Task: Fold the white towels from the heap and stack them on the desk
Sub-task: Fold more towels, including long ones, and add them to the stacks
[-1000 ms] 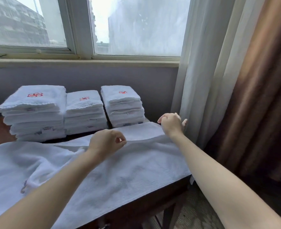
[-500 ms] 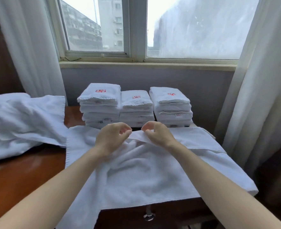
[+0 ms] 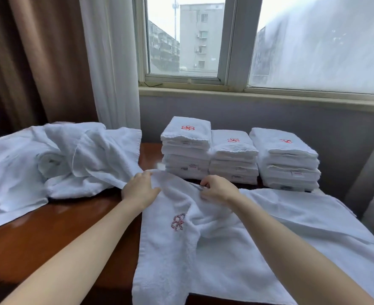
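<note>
Now the spread towel [image 3: 225, 249] lies just in front of the folded stacks [image 3: 234, 159], its far edge gathered by both hands: the left hand [image 3: 141, 190] grips the hem and the right hand [image 3: 219, 189] pinches it close by. A second ago they were well apart, so a fold looks begun. Left of the stacks the heap [image 3: 49, 164] waits on the worktop [image 3: 49, 234]. The towel's near end runs out of frame, and cloth hides the right fingertips.

Likely a hotel room: logo-embroidered white towel stacks [image 3: 232, 155], wooden desk [image 3: 49, 227], heavy brown drapes [image 3: 38, 58] beside the window [image 3: 186, 40]
</note>
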`<action>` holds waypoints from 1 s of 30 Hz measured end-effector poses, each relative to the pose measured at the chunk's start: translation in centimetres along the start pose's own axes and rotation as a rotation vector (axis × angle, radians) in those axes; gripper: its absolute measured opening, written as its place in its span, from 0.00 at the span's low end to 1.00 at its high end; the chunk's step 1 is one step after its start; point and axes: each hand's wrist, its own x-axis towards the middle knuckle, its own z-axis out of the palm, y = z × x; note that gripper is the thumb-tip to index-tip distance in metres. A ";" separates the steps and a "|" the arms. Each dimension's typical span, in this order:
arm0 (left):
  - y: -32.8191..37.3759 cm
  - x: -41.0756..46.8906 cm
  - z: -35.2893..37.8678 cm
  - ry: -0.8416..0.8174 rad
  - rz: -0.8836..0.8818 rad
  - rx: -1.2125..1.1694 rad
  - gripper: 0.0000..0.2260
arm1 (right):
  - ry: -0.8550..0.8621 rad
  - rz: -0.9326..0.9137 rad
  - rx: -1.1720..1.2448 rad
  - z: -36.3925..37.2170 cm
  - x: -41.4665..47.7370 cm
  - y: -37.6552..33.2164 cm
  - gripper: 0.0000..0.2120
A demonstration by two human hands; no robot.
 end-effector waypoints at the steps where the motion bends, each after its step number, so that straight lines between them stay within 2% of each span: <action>1: -0.1 0.2 -0.1 -0.011 -0.018 -0.006 0.26 | -0.001 0.012 -0.006 0.0 0.2 -0.1 0.15; 4: -0.1 0.7 -0.5 -0.054 -0.068 -0.010 0.26 | -0.012 0.035 0.031 -0.2 0.7 -0.6 0.15; 12: 0.4 1.0 -0.6 -0.112 -0.139 0.017 0.26 | -0.064 0.037 -0.005 -0.4 0.8 -2.1 0.05; 15: 0.3 1.1 -0.6 -0.120 -0.136 0.005 0.21 | 0.008 0.035 -0.121 -0.1 0.8 -2.6 0.02; 17: 0.0 1.2 -0.6 -0.099 -0.118 -0.028 0.25 | 0.105 0.014 -0.186 0.1 0.9 -2.5 0.05; 21: -1.0 1.8 -1.8 0.021 -0.092 -0.210 0.31 | 0.345 -0.073 -0.255 -0.7 1.0 -2.5 0.05; 24: -1.6 2.3 -3.9 0.187 -0.127 -0.411 0.33 | 0.518 -0.078 -0.129 -2.4 1.4 -2.8 0.09; 27: -2.1 3.1 -6.4 0.389 -0.144 -0.467 0.36 | 0.664 -0.076 0.064 -4.4 1.8 -3.0 0.09; 30: -1.7 3.5 -7.9 0.502 -0.091 -0.544 0.30 | 0.776 -0.111 0.172 -5.4 1.7 -3.5 0.08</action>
